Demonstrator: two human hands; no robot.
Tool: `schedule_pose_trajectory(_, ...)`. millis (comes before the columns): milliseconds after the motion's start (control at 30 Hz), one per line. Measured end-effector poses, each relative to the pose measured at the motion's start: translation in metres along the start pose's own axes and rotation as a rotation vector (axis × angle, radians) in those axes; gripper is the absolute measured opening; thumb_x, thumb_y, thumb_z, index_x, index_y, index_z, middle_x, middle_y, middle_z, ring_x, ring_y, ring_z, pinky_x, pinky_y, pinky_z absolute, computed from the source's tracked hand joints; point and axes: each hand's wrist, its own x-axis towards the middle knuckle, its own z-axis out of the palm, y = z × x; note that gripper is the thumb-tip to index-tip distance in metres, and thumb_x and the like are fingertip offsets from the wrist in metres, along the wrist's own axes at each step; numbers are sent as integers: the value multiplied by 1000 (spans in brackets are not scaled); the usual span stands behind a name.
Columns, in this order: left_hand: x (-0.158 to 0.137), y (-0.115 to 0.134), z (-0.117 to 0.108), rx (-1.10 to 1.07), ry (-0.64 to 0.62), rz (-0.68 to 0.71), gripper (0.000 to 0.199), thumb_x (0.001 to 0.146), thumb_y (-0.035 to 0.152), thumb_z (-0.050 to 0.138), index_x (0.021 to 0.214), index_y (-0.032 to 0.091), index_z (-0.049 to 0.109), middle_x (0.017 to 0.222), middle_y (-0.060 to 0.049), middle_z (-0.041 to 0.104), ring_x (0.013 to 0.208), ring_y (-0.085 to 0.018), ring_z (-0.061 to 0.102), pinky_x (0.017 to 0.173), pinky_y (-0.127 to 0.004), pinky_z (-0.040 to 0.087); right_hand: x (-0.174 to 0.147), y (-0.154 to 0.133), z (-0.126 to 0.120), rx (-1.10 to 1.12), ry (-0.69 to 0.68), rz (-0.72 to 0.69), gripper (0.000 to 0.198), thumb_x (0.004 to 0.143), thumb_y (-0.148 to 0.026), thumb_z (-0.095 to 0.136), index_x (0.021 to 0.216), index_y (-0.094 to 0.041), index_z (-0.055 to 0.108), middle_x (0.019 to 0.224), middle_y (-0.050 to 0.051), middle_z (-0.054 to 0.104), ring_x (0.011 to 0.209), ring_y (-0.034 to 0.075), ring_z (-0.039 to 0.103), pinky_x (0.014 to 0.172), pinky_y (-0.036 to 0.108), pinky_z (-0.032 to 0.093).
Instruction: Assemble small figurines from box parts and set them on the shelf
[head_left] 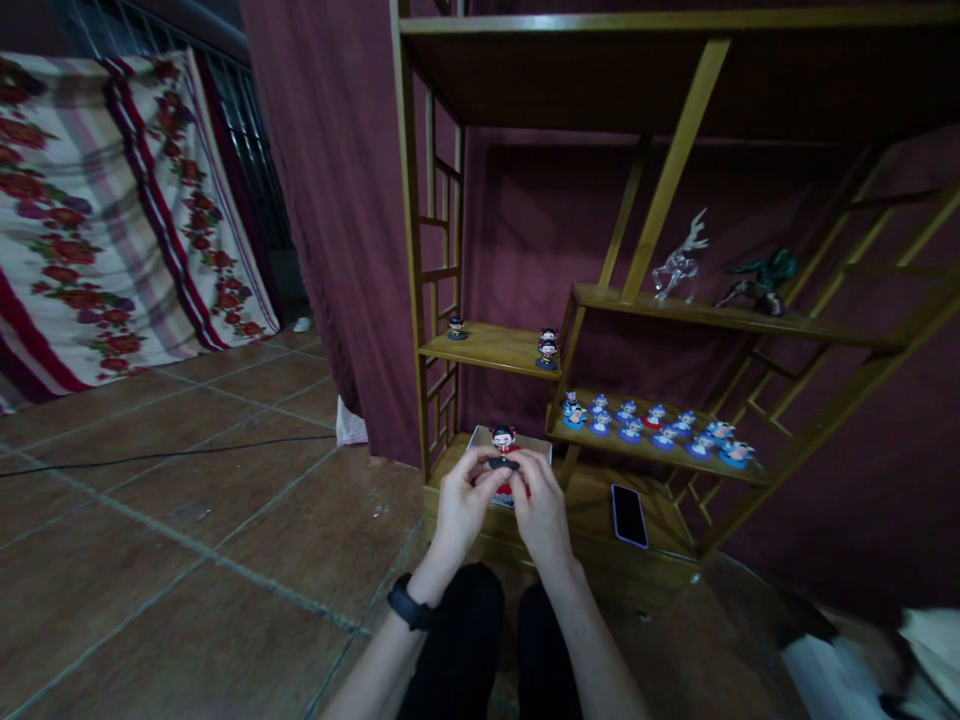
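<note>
Between my two hands is a small figurine [502, 440] with black hair buns, held upright by its dark round base. My left hand [466, 490] has its fingers closed on the left side of that base. On the other side, my right hand [536, 495] pinches the base too, both thumbs meeting at the front. Behind and below the hands lies a white box [541, 447] with something red in it, partly hidden by my hands. Similar dark-based figurines stand on the shelf above: one at the left [456, 328], others at the right [547, 350].
A wooden display rack [495, 346] fills the front. Several blue-based figurines [630, 428] line its middle shelf, with a clear deer figure [681, 262] and a dark green figure [765, 280] higher up. A phone [629, 516] lies on the bottom board. A cable [165, 455] crosses the tiled floor.
</note>
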Motion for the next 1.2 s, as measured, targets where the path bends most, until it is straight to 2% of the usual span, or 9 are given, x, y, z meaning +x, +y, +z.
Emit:
schedule_pose_trajectory(167,5,-3,-5,-280,-32,-131,30,65,21,70,92,18,57,92,-4,66,84,-15,62,82,-30,47,2,1,3,208,45,120,25,82,-20,45,105,-21,54,101,6,56,82,15,60,73,29,51)
schedule_pose_trajectory(400,4,-5,-14,-502,-105,-311,32,67,20,71,96,16,58,97,-5,66,83,-12,64,86,-26,47,5,-14,-7,163,34,54,24,82,-19,45,101,-23,59,103,6,56,86,17,59,75,31,51)
schedule_pose_trajectory(700,5,-2,-19,-520,-209,-313,29,69,17,69,96,16,58,98,-6,66,84,-13,64,83,-25,49,6,-20,-19,60,-80,5,25,83,-19,43,102,-25,59,105,6,54,94,18,57,81,31,49)
schedule_pose_trajectory(867,5,0,-20,-477,-239,-327,30,69,19,69,97,15,58,100,-7,65,85,-14,64,83,-26,49,5,-17,-20,70,-96,-5,26,82,-17,44,102,-25,59,104,5,54,91,17,57,80,29,50)
schedule_pose_trajectory(1200,3,-3,-21,-544,-272,-318,26,70,17,68,93,14,58,93,-6,66,82,-14,64,78,-25,50,7,-18,-26,29,-118,-51,25,81,-15,45,98,-24,61,102,4,57,93,17,56,81,29,48)
